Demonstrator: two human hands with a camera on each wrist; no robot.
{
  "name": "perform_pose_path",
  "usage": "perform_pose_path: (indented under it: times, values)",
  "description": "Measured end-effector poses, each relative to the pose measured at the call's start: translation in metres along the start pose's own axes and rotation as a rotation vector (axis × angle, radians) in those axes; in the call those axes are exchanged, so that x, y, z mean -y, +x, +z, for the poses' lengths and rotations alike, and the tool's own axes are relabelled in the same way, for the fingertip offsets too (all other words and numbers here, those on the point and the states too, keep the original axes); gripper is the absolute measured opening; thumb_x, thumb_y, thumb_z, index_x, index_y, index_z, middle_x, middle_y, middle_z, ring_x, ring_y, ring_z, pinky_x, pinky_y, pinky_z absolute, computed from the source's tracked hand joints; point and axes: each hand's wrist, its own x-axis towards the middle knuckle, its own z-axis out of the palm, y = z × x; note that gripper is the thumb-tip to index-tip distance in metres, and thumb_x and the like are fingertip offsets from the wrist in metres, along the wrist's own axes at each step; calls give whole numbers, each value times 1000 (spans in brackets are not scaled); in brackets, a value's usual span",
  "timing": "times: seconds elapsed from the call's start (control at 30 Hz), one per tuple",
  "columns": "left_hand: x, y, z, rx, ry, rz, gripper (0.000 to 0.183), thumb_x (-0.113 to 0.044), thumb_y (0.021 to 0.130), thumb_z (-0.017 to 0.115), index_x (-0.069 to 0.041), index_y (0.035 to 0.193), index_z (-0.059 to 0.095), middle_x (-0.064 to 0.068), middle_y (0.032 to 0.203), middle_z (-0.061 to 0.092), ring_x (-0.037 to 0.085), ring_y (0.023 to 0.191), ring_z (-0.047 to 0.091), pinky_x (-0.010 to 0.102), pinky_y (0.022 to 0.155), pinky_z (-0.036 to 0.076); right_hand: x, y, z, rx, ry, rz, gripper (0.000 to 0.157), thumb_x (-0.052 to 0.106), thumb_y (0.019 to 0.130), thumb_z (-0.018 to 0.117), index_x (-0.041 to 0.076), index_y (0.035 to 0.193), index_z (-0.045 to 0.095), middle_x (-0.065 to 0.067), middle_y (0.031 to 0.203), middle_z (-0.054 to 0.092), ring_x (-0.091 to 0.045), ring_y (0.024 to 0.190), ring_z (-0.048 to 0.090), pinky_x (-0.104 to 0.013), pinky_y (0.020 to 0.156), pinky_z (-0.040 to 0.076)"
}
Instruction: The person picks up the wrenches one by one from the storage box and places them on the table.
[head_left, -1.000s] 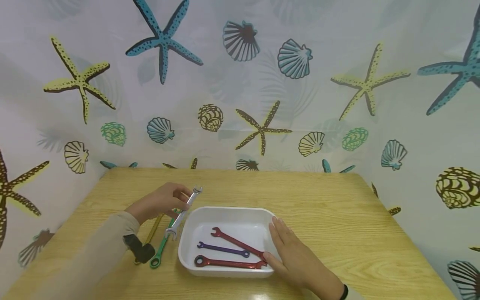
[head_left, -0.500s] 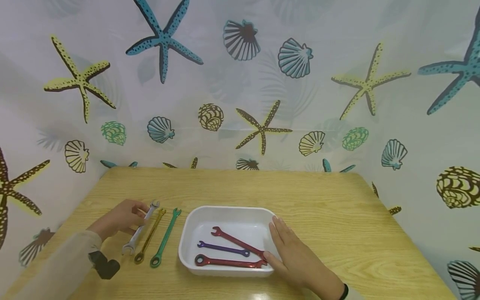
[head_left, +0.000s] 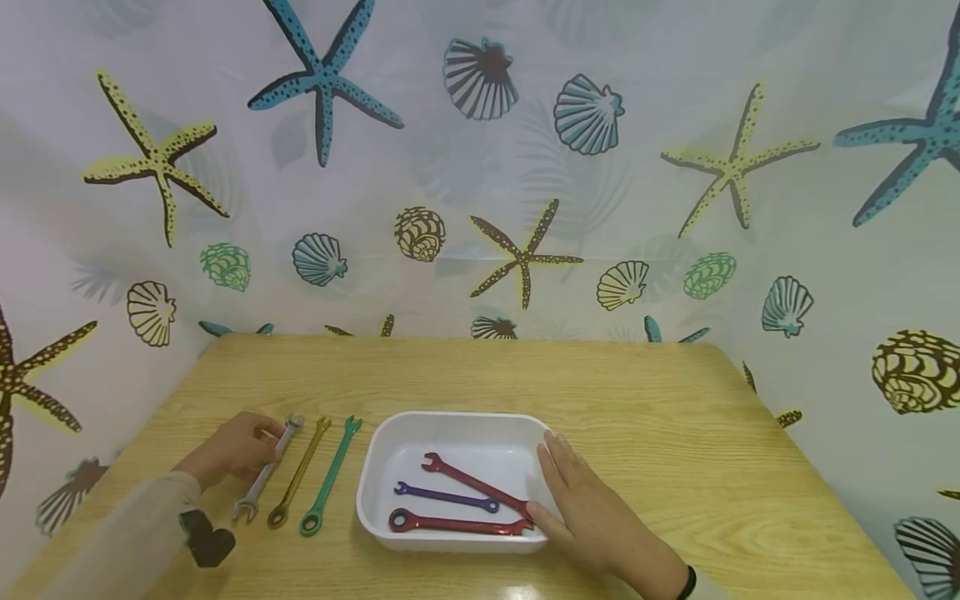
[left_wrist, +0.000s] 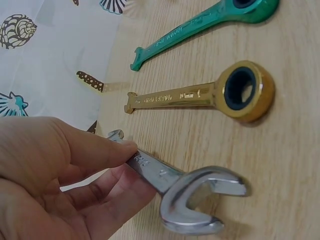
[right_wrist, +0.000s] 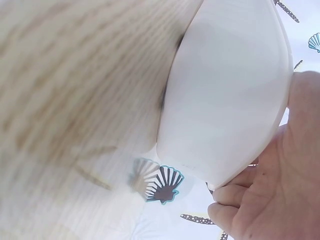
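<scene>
My left hand (head_left: pixel 243 442) pinches a silver double open-ended wrench (head_left: pixel 267 472) between thumb and fingers, low over the left side of the table. In the left wrist view, one open jaw of that wrench (left_wrist: pixel 187 210) points toward the camera, near the wood. Beside it lie a gold combination wrench (head_left: pixel 301 472) and a green one (head_left: pixel 332 476), roughly parallel. My right hand (head_left: pixel 592 517) rests with straight fingers on the right rim of a white tray (head_left: pixel 457 416). Inside are two red wrenches (head_left: pixel 476 483) and a small purple wrench (head_left: pixel 446 497); the right thumb is close to the red ends.
The tray stands on a wood-grain table (head_left: pixel 660 433). A white curtain (head_left: pixel 450 167) printed with starfish and shells hangs behind the table and along both sides. A black wrist strap piece (head_left: pixel 206 540) sits on the left sleeve.
My left hand has carried the silver wrench left, from beside the tray across the green and gold wrenches, and lowered it left of the gold one. The right hand has stayed put.
</scene>
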Motion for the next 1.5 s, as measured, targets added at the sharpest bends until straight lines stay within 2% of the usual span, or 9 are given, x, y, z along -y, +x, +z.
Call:
perform_pose_path:
  times: [0.23, 0.43, 0.6, 0.73, 0.93, 1.23, 1.5]
  values:
    - [-1, 1, 1, -47, 54, 22, 40, 0, 82, 62, 18, 116, 51, 21, 94, 61, 20, 75, 60, 38, 63, 56, -1, 1, -1, -13, -11, -10, 72, 49, 100, 38, -5, 146, 30, -21, 156, 20, -35, 144, 19, -49, 112, 27]
    - [0, 4, 2, -92, 136, -7, 37, -1, 81, 65, 16, 112, 55, 23, 95, 61, 21, 74, 60, 35, 60, 55, 0, 0, -1, -14, 7, -10, 71, 48, 100, 39, -5, 146, 31, -21, 156, 21, -37, 143, 21, -49, 111, 28]
    - [-3, 2, 6, -128, 168, -12, 31, 0, 79, 66, 16, 104, 58, 19, 89, 61, 20, 69, 59, 33, 57, 53, -1, -1, 0, -21, -2, -12, 70, 48, 100, 39, -5, 146, 31, -21, 156, 20, -36, 143, 21, -49, 111, 28]
    - [-7, 0, 7, -161, 248, -8, 22, -2, 77, 68, 12, 93, 61, 14, 82, 62, 19, 65, 56, 31, 54, 49, -2, -1, 1, -37, -9, -19, 70, 47, 100, 39, -5, 146, 31, -22, 155, 21, -37, 143, 21, -49, 111, 29]
    - [-1, 3, 9, -197, 353, 17, 15, -5, 77, 71, 5, 84, 63, 11, 79, 64, 18, 60, 56, 33, 53, 48, -2, -1, 2, -36, -5, -14, 70, 47, 100, 39, -5, 146, 31, -22, 155, 20, -37, 143, 21, -49, 111, 29]
    - [-2, 2, 10, -206, 351, 5, 15, -5, 78, 72, 5, 85, 63, 13, 81, 65, 18, 60, 58, 34, 52, 50, -2, 0, 2, -38, -1, -13, 70, 47, 100, 39, -5, 146, 32, -22, 155, 21, -37, 143, 21, -49, 111, 29]
    - [-2, 1, 7, -193, 364, 23, 17, -8, 78, 72, 5, 85, 64, 11, 81, 66, 21, 67, 61, 40, 59, 52, -2, -1, 2, -47, -8, -18, 70, 46, 100, 41, -6, 145, 31, -23, 155, 21, -38, 142, 22, -49, 111, 29]
